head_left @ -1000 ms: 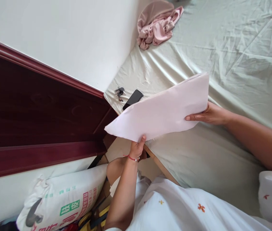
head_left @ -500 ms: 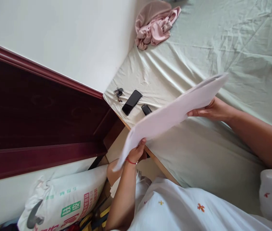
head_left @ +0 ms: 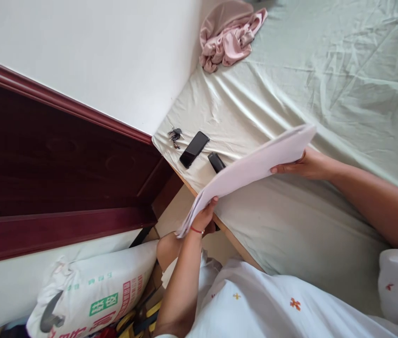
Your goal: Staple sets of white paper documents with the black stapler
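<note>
A pale white, layered bundle that looks like paper sheets (head_left: 251,171) slants between my two hands, bowed along its length. Its layers show at both ends; I cannot tell whether the sheets are folded or loose. My left hand (head_left: 204,217), with a red string at the wrist, grips the lower left end, thumb on the near face. Around the right end my right hand (head_left: 302,165) is closed, its thumb lying along the near face and its other fingers hidden behind. Just beyond the bundle lies a black oblong object (head_left: 216,162), partly covered by it.
On the pale green bedsheet (head_left: 325,211) lie a black phone (head_left: 194,149), a bunch of keys (head_left: 175,134) and crumpled pink cloth (head_left: 229,44). A dark red wooden door panel (head_left: 61,150) stands left. Below it leans a printed white sack (head_left: 103,286). The bed's wooden edge (head_left: 236,241) runs beside my legs.
The bundle's right end has dropped and come left with my right hand. Its left end has risen slightly and shifted right with my left hand. More of the black oblong object shows.
</note>
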The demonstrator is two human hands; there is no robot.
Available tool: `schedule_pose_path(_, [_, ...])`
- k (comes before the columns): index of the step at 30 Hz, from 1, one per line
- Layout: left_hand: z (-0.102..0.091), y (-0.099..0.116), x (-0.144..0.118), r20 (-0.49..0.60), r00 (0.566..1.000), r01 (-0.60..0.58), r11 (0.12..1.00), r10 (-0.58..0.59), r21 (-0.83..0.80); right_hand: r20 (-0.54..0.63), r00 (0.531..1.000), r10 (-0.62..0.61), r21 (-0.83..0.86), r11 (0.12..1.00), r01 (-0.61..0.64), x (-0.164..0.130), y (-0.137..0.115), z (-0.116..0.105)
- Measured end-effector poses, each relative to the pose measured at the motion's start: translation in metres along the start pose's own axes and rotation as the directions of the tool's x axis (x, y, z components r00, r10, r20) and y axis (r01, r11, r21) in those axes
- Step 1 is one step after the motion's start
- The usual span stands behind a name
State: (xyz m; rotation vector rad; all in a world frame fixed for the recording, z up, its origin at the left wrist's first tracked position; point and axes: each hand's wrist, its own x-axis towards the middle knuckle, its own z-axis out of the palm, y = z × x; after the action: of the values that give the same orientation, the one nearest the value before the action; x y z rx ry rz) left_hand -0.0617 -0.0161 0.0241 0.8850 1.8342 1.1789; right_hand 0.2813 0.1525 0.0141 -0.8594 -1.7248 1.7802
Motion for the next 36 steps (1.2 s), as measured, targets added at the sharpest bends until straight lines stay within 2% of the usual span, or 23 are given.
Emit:
schedule_pose_path(3, [0.004, -0.004, 0.0, -0.056, 0.995, -0.077, 0.985, 0.086, 0.153, -0.043, 0.999, 0.009, -0.008, 1.0, -0.009, 0.001, 0.004, -0.001])
schedule_pose_path(5, [0.006, -0.005, -0.002, -0.044, 0.993, -0.105, 0.984, 0.112, 0.141, -0.03, 0.999, 0.026, -0.018, 0.999, -0.027, 0.0, 0.001, -0.003])
schedule_pose_path(8, [0.004, -0.001, -0.004, -0.005, 0.999, -0.053, 0.995, 0.054, 0.088, 0.075, 0.987, 0.142, -0.051, 0.989, -0.139, -0.001, -0.009, -0.008])
schedule_pose_path(10, [-0.001, 0.009, -0.007, -0.017, 1.0, 0.006, 0.999, -0.005, 0.052, 0.115, 0.975, 0.19, 0.025, 0.981, -0.194, -0.002, -0.017, -0.012])
schedule_pose_path(12, [-0.008, 0.022, -0.01, -0.011, 0.997, 0.075, 0.997, -0.075, 0.022, 0.036, 0.986, 0.165, 0.156, 0.973, -0.169, -0.004, -0.023, -0.018])
schedule_pose_path(14, [-0.014, 0.035, -0.012, 0.073, 0.986, 0.151, 0.988, -0.153, 0.035, -0.09, 0.984, 0.156, 0.239, 0.962, -0.131, -0.005, -0.028, -0.026])
schedule_pose_path(15, [-0.016, 0.041, -0.012, 0.143, 0.97, 0.188, 0.98, -0.196, 0.063, -0.129, 0.978, 0.166, 0.259, 0.957, -0.128, -0.006, -0.029, -0.03])
schedule_pose_path(17, [-0.018, 0.049, -0.011, 0.304, 0.912, 0.24, 0.96, -0.274, 0.146, -0.124, 0.975, 0.186, 0.281, 0.949, -0.145, -0.008, -0.03, -0.04])
schedule_pose_path(20, [-0.01, 0.057, -0.005, 0.491, 0.799, 0.234, 0.932, -0.346, 0.276, 0.004, 0.982, 0.188, 0.25, 0.951, -0.183, -0.01, -0.028, -0.049])
schedule_pose_path(23, [0.01, 0.063, 0.004, 0.619, 0.7, 0.156, 0.922, -0.356, 0.355, 0.172, 0.958, 0.23, 0.132, 0.958, -0.254, -0.009, -0.027, -0.048])
schedule_pose_path(26, [0.03, 0.067, 0.013, 0.688, 0.632, 0.105, 0.919, -0.357, 0.38, 0.241, 0.932, 0.27, -0.023, 0.962, -0.273, -0.008, -0.028, -0.043])
schedule_pose_path(29, [0.041, 0.067, 0.021, 0.682, 0.614, 0.113, 0.899, -0.398, 0.423, 0.159, 0.959, 0.234, -0.119, 0.969, -0.217, -0.006, -0.028, -0.04])
schedule_pose_path(31, [0.043, 0.064, 0.025, 0.67, 0.618, 0.117, 0.89, -0.412, 0.44, 0.039, 0.987, 0.154, -0.21, 0.967, -0.143, -0.004, -0.026, -0.04])
schedule_pose_path(33, [0.042, 0.062, 0.026, 0.669, 0.624, 0.114, 0.893, -0.405, 0.435, -0.041, 0.997, 0.071, -0.321, 0.944, -0.08, -0.002, -0.024, -0.041])
schedule_pose_path(36, [0.037, 0.064, 0.025, 0.678, 0.627, 0.095, 0.902, -0.383, 0.421, 0.031, 0.996, 0.084, -0.363, 0.929, -0.067, -0.002, -0.025, -0.039])
